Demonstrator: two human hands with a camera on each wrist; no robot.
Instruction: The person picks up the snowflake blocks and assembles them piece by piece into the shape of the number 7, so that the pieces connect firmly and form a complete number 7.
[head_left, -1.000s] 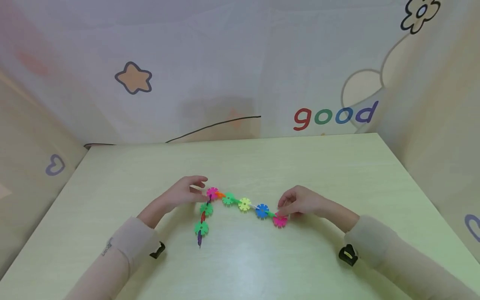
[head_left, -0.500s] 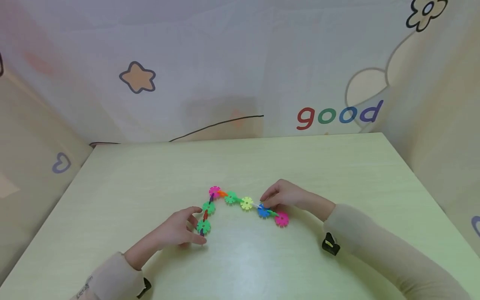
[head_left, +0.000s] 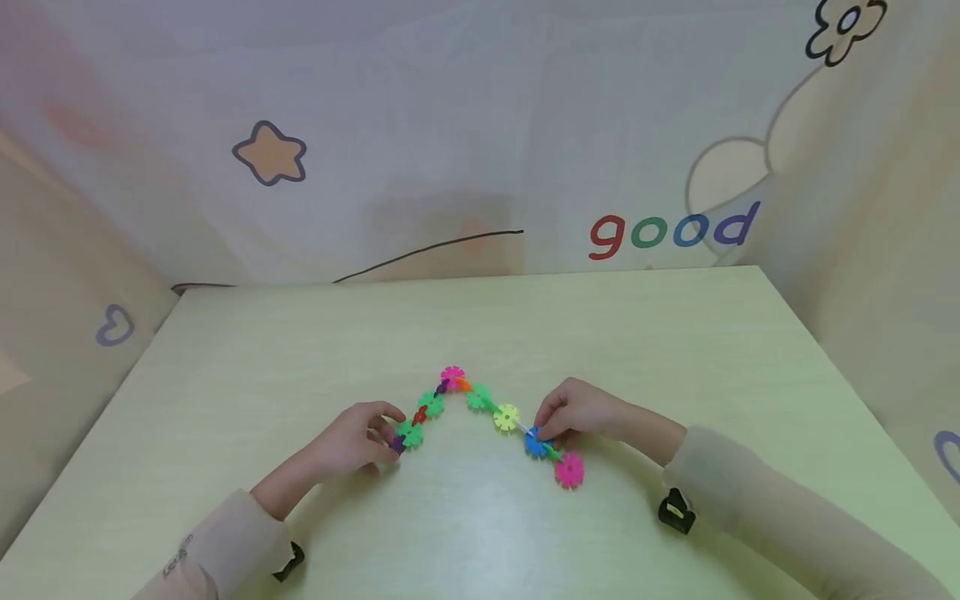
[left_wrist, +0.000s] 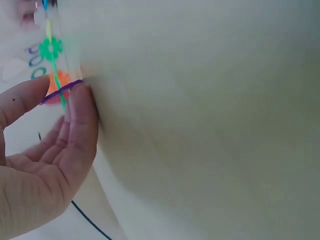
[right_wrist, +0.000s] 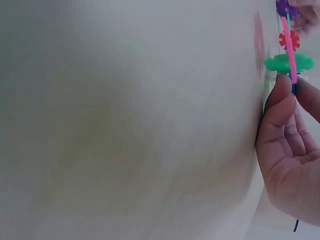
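A chain of interlocking snowflake discs bends over the table, its peak at a pink disc. My left hand holds the purple disc at the left end; the left wrist view shows this purple disc edge-on between thumb and finger. Beside it comes a green disc. My right hand pinches the blue disc between thumb and fingers. Past it, a green disc standing on edge links to the pink end disc. A yellow disc lies along the right arm.
The pale wooden table extends around the chain. A printed curtain with a star and the word "good" hangs behind the far edge and along both sides. Dark straps hang below the sleeve cuffs.
My left hand has come down from the peak to the purple end and taken hold. My right hand has shifted from the pink end disc to the blue disc. The peak has slid right.
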